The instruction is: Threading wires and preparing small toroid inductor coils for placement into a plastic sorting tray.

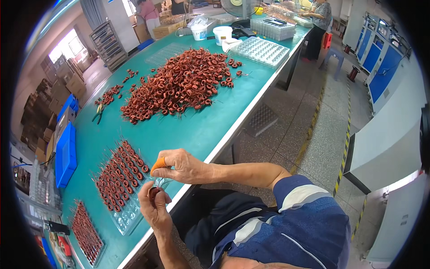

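My left hand (pixel 156 214) is closed around a copper-coloured ring coil (pixel 153 193) close to the table's near edge. Just above it, my right hand (pixel 182 166), with an orange finger cot (pixel 158 165) on one finger, is in a pinch at the coil's thin wire ends; what exactly its fingertips grip is too small to make out. Beside both hands lies a clear plastic tray (pixel 126 219), partly filled with rows of similar coils (pixel 118 177) whose leads point up. A large heap of loose coils (pixel 179 85) covers the middle of the green table (pixel 179 134).
Another filled tray (pixel 87 233) lies at the near left. Pliers (pixel 98 114) rest left of the heap. Blue bins (pixel 66 154) line the left edge. White buckets (pixel 222 34) and a white tray (pixel 261 51) stand farther back. Other people (pixel 319 22) are at the far end.
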{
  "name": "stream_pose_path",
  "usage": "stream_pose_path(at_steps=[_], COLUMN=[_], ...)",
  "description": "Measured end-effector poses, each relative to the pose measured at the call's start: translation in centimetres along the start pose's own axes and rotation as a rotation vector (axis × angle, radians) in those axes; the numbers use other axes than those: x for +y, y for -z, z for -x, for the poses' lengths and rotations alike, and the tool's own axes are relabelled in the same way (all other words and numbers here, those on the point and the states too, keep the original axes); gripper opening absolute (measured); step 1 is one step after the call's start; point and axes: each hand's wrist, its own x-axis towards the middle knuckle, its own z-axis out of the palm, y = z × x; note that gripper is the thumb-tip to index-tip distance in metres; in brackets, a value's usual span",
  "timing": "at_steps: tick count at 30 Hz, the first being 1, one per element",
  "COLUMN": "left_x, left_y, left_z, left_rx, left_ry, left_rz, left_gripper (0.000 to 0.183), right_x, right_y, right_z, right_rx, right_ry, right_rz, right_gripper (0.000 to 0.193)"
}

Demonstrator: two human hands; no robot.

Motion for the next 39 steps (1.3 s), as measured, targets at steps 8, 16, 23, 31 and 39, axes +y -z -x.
stream_pose_path(at_steps=[8, 16, 23, 31, 39], left_x=[-1.7, -1.3, 0.1, -1.0, -0.7], left_y=[-0.1, -0.5, -1.3, -0.5, -1.6], left_z=[-0.9, -1.4, -1.8, -1.9, -1.6], left_rx=[0.003, -0.131, -0.065, -0.011, -0.031], left_ry=[0.038, 0.243, 0.03, 0.23, 0.2], left_rz=[-0.196, 0.261, 0.238, 0.13, 0.25], left_gripper=[0.023, 0.02, 0.019, 0.011, 0.012], right_x=[-1.9, -0.7, -2.5, -1.9, 0.6], right_y=[0.1, 0.5, 3.5, -0.2, 0.0], right_z=[1.5, 1.6, 1.0, 1.9, 1.4], right_rx=[0.191, 0.245, 0.017, 0.18, 0.21], right_ry=[0.544, 0.466, -0.206, -0.023, -0.44], right_rz=[0.538, 0.446, -0.12, 0.18, -0.557], right_gripper=[0.012, 0.012, 0.016, 0.015, 0.023])
